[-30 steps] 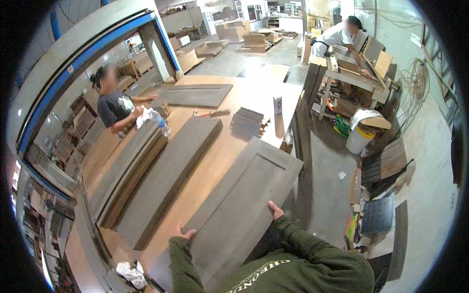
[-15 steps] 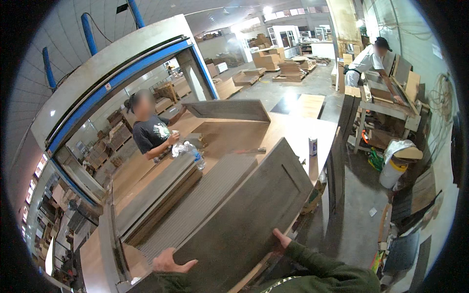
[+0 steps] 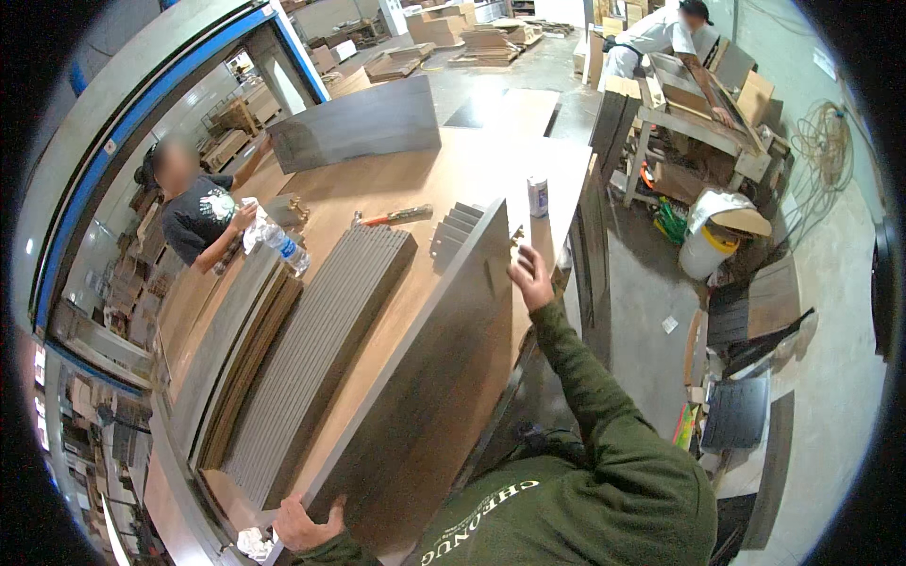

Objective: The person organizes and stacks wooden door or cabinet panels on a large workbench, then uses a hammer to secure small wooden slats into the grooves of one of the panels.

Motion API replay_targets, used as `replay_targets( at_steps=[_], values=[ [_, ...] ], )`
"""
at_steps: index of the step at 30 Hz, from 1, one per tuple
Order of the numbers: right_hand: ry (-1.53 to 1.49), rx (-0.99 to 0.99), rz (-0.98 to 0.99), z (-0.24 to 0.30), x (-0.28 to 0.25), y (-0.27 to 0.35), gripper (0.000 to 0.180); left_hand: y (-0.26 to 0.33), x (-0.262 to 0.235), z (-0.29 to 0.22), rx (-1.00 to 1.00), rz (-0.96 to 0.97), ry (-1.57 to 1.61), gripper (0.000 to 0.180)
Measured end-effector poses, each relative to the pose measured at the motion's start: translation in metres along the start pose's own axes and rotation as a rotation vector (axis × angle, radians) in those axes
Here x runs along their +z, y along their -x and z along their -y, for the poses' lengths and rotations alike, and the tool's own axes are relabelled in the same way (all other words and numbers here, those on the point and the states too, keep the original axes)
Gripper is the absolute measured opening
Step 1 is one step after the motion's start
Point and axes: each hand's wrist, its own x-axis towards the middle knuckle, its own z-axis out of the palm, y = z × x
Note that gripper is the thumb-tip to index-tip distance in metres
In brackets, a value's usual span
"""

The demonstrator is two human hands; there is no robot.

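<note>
A large grey-brown cabinet door panel [image 3: 425, 387] stands tilted on its long edge in front of me. My left hand [image 3: 307, 522] grips its near left corner, the thumb on the face towards me. By the panel's far right end is my right hand [image 3: 532, 280], fingers apart and slightly bent; whether they touch the panel I cannot tell. Small brass-coloured fittings [image 3: 516, 236] show just beyond those fingers. Left of the panel lies a row of narrow grey boards [image 3: 326, 349] packed on edge. Several short grey pieces [image 3: 457, 231] sit partly hidden behind the panel's far end.
Across the wooden worktable [image 3: 368, 259], a co-worker [image 3: 203, 203] holds another grey panel [image 3: 363, 123] upright. A water bottle [image 3: 283, 247], an orange-handled tool [image 3: 394, 216] and a can [image 3: 537, 196] stand or lie there. Another person works at a bench [image 3: 698, 132] far right.
The panel in front of me has swung up from a flatter slant onto its edge. My right hand has left its near edge for the far end. The co-worker's panel now stands more upright.
</note>
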Motion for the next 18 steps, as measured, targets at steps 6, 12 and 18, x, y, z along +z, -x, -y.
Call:
replay_targets(
  at_steps=[6,12,18],
  values=[
    [0.145,-0.081,0.145,-0.107,-0.067,-0.109,0.052,-0.057,0.000,-0.044,0.004,0.270,0.201,0.045],
    [0.245,-0.172,0.096,-0.096,0.007,-0.042,0.061,-0.088,0.014,-0.069,0.047,0.316,0.320,0.044],
    [0.228,0.065,0.379,-0.012,0.023,-0.007,0.078,-0.105,0.030,-0.098,0.010,0.294,0.049,0.055]
  ],
)
